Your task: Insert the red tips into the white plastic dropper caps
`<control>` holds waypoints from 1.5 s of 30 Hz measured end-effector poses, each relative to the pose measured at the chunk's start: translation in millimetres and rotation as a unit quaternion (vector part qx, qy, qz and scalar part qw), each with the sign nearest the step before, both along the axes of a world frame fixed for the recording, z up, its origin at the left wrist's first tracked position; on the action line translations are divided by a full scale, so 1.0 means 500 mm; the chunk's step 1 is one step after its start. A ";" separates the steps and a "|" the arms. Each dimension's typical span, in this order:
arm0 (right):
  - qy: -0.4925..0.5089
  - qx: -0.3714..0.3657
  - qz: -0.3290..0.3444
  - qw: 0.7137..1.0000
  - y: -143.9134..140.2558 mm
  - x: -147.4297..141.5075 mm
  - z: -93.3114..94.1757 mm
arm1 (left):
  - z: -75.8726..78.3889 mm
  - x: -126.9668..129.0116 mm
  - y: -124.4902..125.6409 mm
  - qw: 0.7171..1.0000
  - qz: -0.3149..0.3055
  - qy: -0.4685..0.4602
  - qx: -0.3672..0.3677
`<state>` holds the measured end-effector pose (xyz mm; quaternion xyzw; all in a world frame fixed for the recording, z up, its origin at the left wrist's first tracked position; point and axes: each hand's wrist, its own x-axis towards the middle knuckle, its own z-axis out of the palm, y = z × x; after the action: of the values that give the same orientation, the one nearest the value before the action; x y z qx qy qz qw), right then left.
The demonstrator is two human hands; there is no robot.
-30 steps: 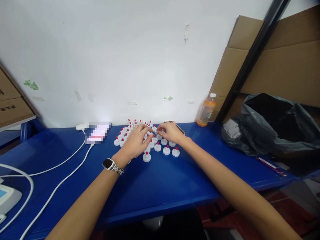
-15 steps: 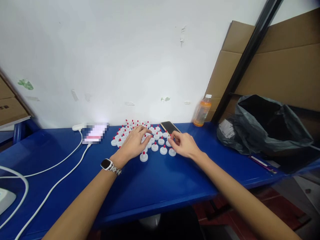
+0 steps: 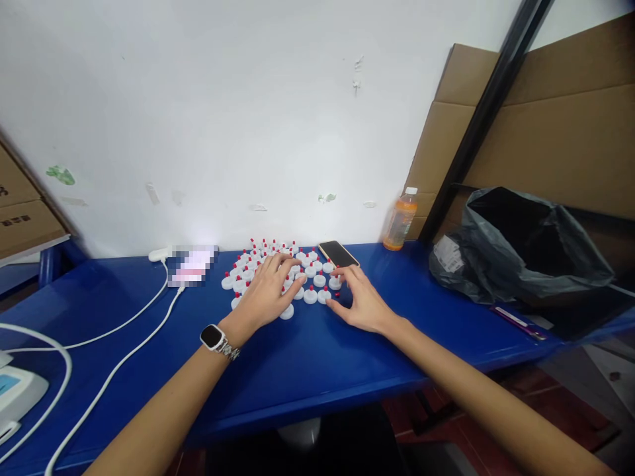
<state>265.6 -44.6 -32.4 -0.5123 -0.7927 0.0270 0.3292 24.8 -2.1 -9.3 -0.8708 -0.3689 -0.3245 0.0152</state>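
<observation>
A cluster of small white caps with red tips (image 3: 278, 264) stands on the blue table (image 3: 317, 370), toward its far edge near the white wall (image 3: 248, 112). The caps sit upright, close together in rough rows.

The left hand (image 3: 268, 294) lies palm down over the near left part of the cluster, fingers spread wide and resting on the caps, gripping nothing that I can see. One cap (image 3: 286, 311) sits just at its thumb side, at the near edge of the group. A smartwatch (image 3: 214, 337) is on that wrist.

The right hand (image 3: 361, 301) rests flat on the table at the cluster's right edge, fingers loosely spread; its fingertips touch the nearest caps (image 3: 323, 296) and it holds nothing.

Just behind the right hand, a dark phone (image 3: 338, 253) lies flat beside the caps. Left of the cluster is a blurred, glowing device (image 3: 191, 264) with white cables (image 3: 124, 360) running off toward the near left corner. An orange drink bottle (image 3: 399, 221) stands against the wall to the right, and beyond it a dark plastic bag (image 3: 520, 251) slumps before cardboard boxes (image 3: 546, 112).
</observation>
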 end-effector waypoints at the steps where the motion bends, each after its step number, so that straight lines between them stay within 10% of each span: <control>1: -0.021 0.011 -0.015 1.000 -0.002 0.006 -0.003 | 0.000 -0.006 -0.013 1.000 0.009 0.000 0.004; 12: -0.145 -0.075 -0.006 0.987 0.066 -0.054 0.001 | -0.072 -0.117 -0.077 0.965 0.251 0.037 -0.061; 30: -0.148 -0.044 0.000 0.988 0.210 -0.143 -0.004 | -0.081 -0.090 0.073 0.971 0.215 0.014 -0.107; 45: -0.095 -0.068 -0.003 0.993 0.163 -0.101 -0.003 | -0.078 -0.089 0.044 0.974 0.218 0.037 -0.050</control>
<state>215.2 37.1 -34.1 -0.5359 -0.8153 0.0311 0.2171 -19.7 19.8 -48.5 -0.7804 -0.5652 -0.2616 0.0555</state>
